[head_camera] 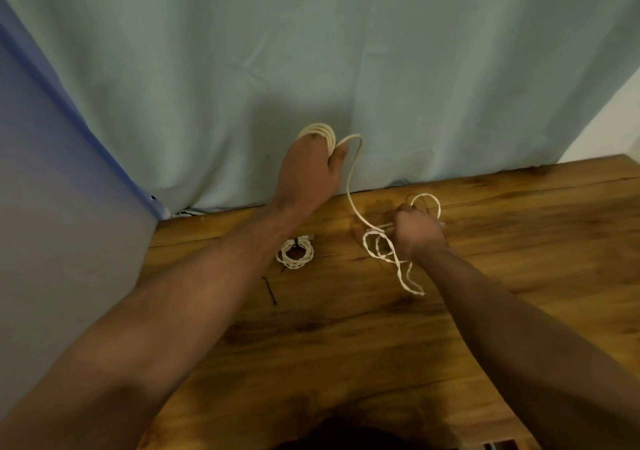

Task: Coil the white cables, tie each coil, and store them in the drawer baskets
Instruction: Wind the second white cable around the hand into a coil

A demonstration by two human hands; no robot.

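Observation:
My left hand (310,169) is raised above the wooden table (346,339), and several turns of a white cable (351,186) are wound round its fingers, with the thumb pressed against the turns. From there the cable runs down to my right hand (417,231), which grips it in a fist just above the table. Loose loops of the same cable lie around and under that fist. A finished white coil (295,254), bound with a dark tie, lies on the table between my forearms.
A thin black tie (269,290) lies on the table in front of the bound coil. A pale green curtain (311,62) hangs behind the table's far edge. A blue-grey panel (52,190) stands to the left. No drawer or baskets are in view.

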